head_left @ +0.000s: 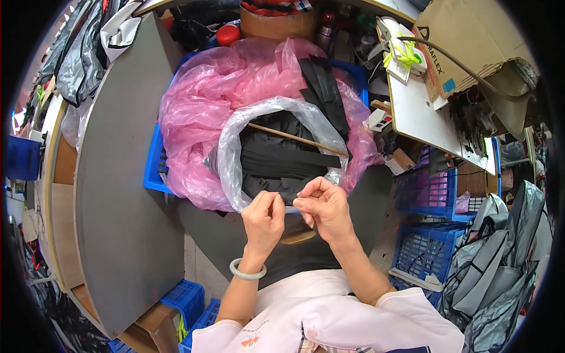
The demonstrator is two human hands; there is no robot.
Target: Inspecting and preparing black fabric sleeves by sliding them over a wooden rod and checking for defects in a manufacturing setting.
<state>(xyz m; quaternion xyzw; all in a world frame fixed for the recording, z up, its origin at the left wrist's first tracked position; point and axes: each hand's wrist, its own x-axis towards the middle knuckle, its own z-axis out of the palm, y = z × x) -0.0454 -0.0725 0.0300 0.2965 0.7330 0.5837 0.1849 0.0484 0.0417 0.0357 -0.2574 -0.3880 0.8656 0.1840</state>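
Observation:
Over the near rim of a clear plastic bag [231, 141], my left hand [263, 219] is closed, thumb against its curled fingers. Close beside it on the right, my right hand [327, 210] pinches thumb to forefinger, its other fingers curled. Whatever either pinch holds is too small or hidden to make out. Black fabric strips [282, 160] lie stacked inside the bag, just beyond my fingers. Across the bag's mouth rests a thin wooden stick [297, 139]. More black strips [325, 94] drape over the far right side of the bag.
Crumpled pink plastic [197, 112] surrounds the bag within a blue crate [154, 167]. A grey panel [132, 194] stands on the left. To the right are a white board [424, 112], stacked blue crates [425, 253] and hanging silver-grey fabric [500, 265]. A brown round container [276, 25] stands behind.

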